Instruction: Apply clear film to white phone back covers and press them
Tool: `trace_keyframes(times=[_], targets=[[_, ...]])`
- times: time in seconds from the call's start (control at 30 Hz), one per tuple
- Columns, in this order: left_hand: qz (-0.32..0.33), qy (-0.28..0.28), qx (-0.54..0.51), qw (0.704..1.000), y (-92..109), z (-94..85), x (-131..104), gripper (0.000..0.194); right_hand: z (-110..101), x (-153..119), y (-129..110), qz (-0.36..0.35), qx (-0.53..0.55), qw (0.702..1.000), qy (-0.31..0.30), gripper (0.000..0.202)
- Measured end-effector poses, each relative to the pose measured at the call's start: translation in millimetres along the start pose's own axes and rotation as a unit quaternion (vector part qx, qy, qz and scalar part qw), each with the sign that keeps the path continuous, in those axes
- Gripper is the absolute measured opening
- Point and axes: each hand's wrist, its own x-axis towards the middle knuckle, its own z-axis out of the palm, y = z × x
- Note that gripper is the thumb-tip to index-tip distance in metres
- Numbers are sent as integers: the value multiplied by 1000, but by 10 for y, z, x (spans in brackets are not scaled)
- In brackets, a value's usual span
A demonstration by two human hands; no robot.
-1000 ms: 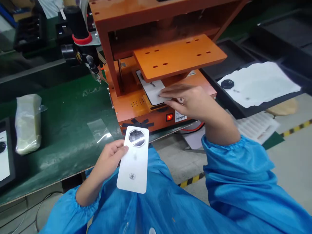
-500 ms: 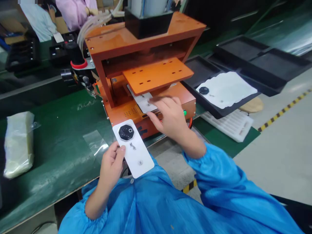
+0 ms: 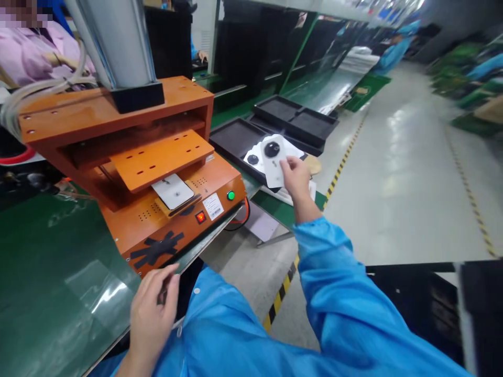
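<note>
My right hand (image 3: 297, 180) pinches the edge of a white phone back cover (image 3: 275, 177) with a round black camera area. That cover is held up over a black tray (image 3: 229, 137), in front of a white scalloped sheet (image 3: 290, 142) on which another camera area shows. My left hand (image 3: 151, 306) holds nothing, its thumb apart from its curved fingers, in front of the orange press (image 3: 112, 222). Under the raised orange plate (image 3: 167, 159) of the press, a second white phone back cover (image 3: 175, 193) lies on the fixture, its far end hidden.
A lit green button (image 3: 230, 195) and a red switch (image 3: 200, 217) are on the press front. More black trays (image 3: 294, 118) lie behind. Clear film (image 3: 96, 288) rests on the green bench. A person in pink (image 3: 15, 52) is across the bench at upper left.
The phone back cover has passed from my left hand to my right, which has moved from the press to the tray. My left hand is now empty. The view has turned right.
</note>
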Motion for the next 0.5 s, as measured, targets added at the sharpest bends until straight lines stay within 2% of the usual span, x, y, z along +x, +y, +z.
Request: trace_keyframes(times=[0.1, 0.17, 0.27, 0.33, 0.4, 0.5], targets=[[13, 62, 41, 997, -65, -81, 0, 17, 164, 559, 157, -8, -35, 998, -58, 33], [-6, 75, 54, 996, -83, -121, -28, 16, 263, 730, 191, -17, -52, 995, -84, 37], [-25, 96, 72, 992, -97, -141, -84, 16, 315, 844, 266, -32, -77, 990, -117, 37], [-21, 130, 85, 988, -113, -133, -96, 14, 313, 853, 335, -44, -93, 985, -135, 35], [-13, 178, 108, 978, -147, -112, -66, 13, 330, 762, 370, -58, -115, 985, -118, 36], [-17, 229, 147, 962, -225, -49, 61, 34, 438, 322, 268, -106, -116, 987, -13, 54]])
